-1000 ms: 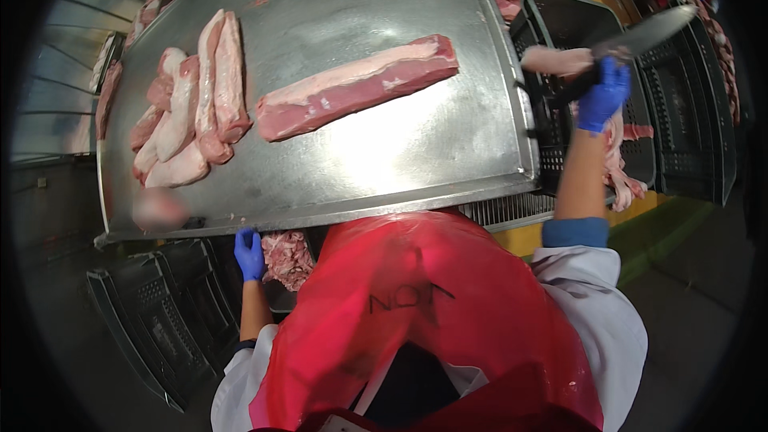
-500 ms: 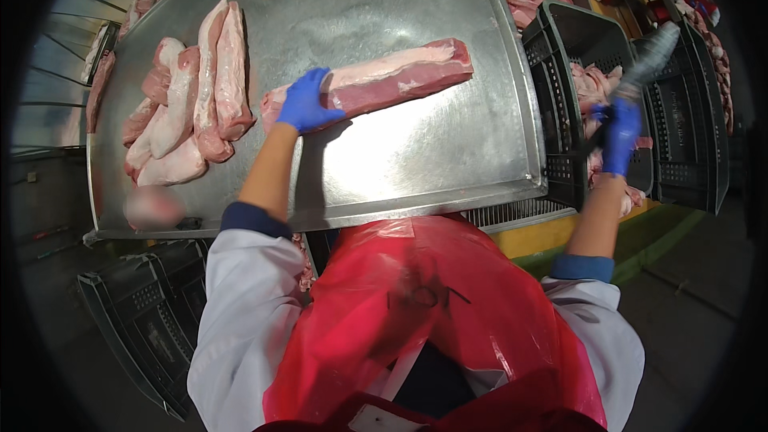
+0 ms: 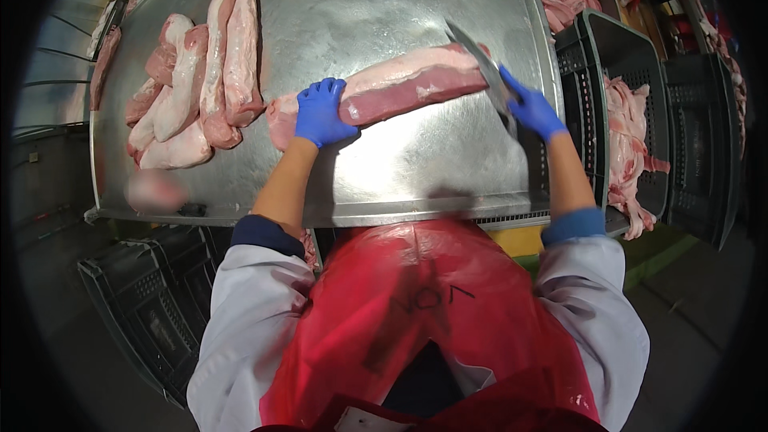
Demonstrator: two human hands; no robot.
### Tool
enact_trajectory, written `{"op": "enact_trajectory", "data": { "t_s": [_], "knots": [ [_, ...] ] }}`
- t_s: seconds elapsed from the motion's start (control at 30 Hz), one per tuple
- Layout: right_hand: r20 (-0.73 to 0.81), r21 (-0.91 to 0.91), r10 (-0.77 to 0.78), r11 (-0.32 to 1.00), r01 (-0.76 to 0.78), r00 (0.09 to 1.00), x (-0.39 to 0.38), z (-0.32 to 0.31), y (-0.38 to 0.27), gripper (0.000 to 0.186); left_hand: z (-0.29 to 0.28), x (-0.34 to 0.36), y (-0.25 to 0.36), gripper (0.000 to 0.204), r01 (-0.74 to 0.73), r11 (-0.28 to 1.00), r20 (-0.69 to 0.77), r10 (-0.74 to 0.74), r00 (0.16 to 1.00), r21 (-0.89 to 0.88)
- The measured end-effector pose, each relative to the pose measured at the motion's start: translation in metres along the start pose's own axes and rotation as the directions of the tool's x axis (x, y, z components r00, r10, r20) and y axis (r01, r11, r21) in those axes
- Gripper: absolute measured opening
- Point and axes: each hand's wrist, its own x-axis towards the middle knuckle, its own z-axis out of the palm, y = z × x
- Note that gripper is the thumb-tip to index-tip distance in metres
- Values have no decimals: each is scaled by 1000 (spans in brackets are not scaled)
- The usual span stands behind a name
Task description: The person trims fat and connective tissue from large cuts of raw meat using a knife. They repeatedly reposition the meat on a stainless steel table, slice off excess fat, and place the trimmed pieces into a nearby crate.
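A long pork loin [image 3: 416, 88] with a pale fat strip along its far side lies across the metal table [image 3: 384, 168]. My left hand [image 3: 322, 112], in a blue glove, grips it near its left end, fingers over the top and thumb on the near side. My right hand [image 3: 534, 108], also gloved in blue, is closed round the handle of a knife [image 3: 480, 56]. The blade crosses the loin's right end and points to the far left. Whether its edge touches the meat, I cannot tell.
Several pork loins [image 3: 186, 80] are heaped on the table's left side. To the right stand dark plastic crates [image 3: 592, 28], with meat trimmings [image 3: 628, 128] in one and spilling over its near edge. Another dark crate [image 3: 152, 312] is below the table at left.
My right hand has come left with the knife, from over the crate to the loin's right end. My left hand keeps its hold on the loin. The whole view has shifted slightly.
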Motion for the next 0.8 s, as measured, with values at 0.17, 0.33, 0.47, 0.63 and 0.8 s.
{"op": "enact_trajectory", "data": {
  "t_s": [0.17,0.33,0.47,0.63,0.8],
  "knots": [
    [174,208,306,918,-339,936,-13,5,-43,82,3,5,3,92,-7,1000,-20,8,1000,24],
    [187,380,347,837,-393,919,-31,10,-72,85,5,-2,-1,90,-34,999,30,33,999,36],
    [229,239,376,872,-427,898,-48,27,-60,81,8,-4,4,90,-46,998,-18,47,999,48],
    [115,324,247,906,-271,962,-25,32,-63,81,4,-2,9,86,-50,999,29,50,998,16],
    [164,407,363,822,-398,917,-51,46,-90,83,-3,-10,29,81,-18,1000,66,16,998,23]
  ]
}}
